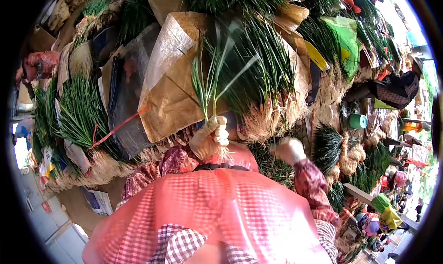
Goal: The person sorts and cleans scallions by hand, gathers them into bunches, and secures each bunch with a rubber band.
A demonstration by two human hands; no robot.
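Observation:
My left hand (208,138), in a pale glove, is closed around a few scallion-like green plants (210,86). Their long leaves stand up above the fist and thin pale roots hang below it. To the right, my right hand (289,151), also gloved, is apart from them and smeared by motion, so its fingers do not show clearly. Just beyond my hands lies a large heap of the same green plants (263,65), its shaggy roots toward me. Loose green leaves (272,167) lie below my right hand.
A brown and whitish sack (170,79) covers part of the pile. More rooted bundles (83,111) lie at the left, and tied bundles (327,146) at the right. A turquoise roll (357,121) sits nearby. Another person in dark clothing (401,89) is at the right.

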